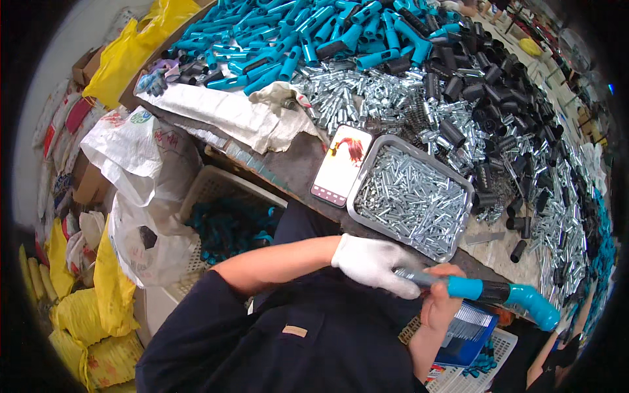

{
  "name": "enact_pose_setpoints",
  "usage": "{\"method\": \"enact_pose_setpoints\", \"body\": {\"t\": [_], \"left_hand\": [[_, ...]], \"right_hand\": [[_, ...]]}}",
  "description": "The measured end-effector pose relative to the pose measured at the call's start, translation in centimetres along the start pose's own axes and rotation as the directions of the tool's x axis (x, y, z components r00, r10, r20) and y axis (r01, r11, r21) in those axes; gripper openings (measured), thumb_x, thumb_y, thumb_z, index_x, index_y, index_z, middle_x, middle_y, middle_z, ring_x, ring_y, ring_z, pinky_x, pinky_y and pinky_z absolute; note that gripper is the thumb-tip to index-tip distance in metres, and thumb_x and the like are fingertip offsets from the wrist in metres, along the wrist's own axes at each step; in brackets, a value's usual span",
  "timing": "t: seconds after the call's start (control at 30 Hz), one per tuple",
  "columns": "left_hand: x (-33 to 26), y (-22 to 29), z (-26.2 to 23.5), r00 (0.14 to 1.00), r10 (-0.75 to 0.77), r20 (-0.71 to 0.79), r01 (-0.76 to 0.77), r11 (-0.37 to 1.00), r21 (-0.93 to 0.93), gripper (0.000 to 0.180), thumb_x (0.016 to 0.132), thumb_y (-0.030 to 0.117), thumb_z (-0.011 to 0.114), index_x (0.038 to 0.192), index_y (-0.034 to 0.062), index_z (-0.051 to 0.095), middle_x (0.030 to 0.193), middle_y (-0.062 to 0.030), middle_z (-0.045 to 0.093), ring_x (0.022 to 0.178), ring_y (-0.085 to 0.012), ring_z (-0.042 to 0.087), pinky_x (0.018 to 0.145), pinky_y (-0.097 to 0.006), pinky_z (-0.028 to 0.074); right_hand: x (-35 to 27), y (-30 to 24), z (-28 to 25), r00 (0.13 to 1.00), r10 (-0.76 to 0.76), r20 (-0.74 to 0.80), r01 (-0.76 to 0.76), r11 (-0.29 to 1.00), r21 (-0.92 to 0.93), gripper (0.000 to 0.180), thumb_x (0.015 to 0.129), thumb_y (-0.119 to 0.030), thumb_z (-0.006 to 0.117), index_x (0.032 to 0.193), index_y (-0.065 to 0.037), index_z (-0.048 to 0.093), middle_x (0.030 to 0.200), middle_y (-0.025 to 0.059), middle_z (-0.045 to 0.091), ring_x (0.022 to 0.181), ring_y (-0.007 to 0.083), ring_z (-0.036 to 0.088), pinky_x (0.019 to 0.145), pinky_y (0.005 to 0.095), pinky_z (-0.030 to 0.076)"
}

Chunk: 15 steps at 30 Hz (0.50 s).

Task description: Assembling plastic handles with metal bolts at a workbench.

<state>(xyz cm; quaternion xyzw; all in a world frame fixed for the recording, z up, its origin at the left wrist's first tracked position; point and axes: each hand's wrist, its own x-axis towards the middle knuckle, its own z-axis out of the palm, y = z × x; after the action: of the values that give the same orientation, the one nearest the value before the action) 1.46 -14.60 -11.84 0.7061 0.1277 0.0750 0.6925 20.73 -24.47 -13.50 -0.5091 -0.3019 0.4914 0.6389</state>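
Note:
My left hand, in a white glove, is closed around one end of a slim grey metal piece, which is partly smeared by motion. My bare right hand grips a teal tube where the metal piece meets it. Beyond the fingers, the tube has a black sleeve and ends in a bent teal section pointing to the right. Just past both hands, at the table's near edge, stands a grey tray filled with small metal pins.
Left of the tray lies a lit phone. Teal tubes, shiny metal parts and black sleeves heap the table. Below are a pale crate at left and a blue box at right. Another person's arm shows lower right.

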Motion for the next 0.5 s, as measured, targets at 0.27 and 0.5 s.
{"method": "enact_pose_setpoints", "body": {"t": [0.27, 0.5], "left_hand": [[2.3, -1.3, 2.6, 0.865, 0.017, -0.502, 0.338, 0.72, 0.607, 0.026, 0.073, 0.03, 0.065, 0.07, 0.0042, 0.068, 0.063, -0.017, 0.063, 0.06, -0.0317, 0.066, 0.056, -0.044, 0.051], [2.4, -0.9, 2.8, 0.953, -0.262, -0.155, 0.301, 0.889, 0.347, 0.047, 0.086, 0.047, 0.06, 0.075, 0.0031, 0.07, 0.063, -0.0069, 0.066, 0.055, -0.0189, 0.065, 0.05, -0.031, 0.051]], "right_hand": [[0.7, 0.2, 1.9, 0.988, -0.088, -0.128, 0.05, 0.96, -0.277, 0.023, 0.08, -0.019, 0.073, 0.085, -0.002, 0.058, 0.071, 0.0073, 0.059, 0.047, 0.01, 0.053, 0.044, 0.0208, 0.043], [0.3, -0.1, 1.4, 0.992, -0.041, -0.122, 0.018, 0.983, -0.184, 0.015, 0.083, -0.014, 0.066, 0.083, -0.005, 0.055, 0.071, 0.0051, 0.055, 0.047, 0.0088, 0.047, 0.039, 0.0191, 0.037]]}}
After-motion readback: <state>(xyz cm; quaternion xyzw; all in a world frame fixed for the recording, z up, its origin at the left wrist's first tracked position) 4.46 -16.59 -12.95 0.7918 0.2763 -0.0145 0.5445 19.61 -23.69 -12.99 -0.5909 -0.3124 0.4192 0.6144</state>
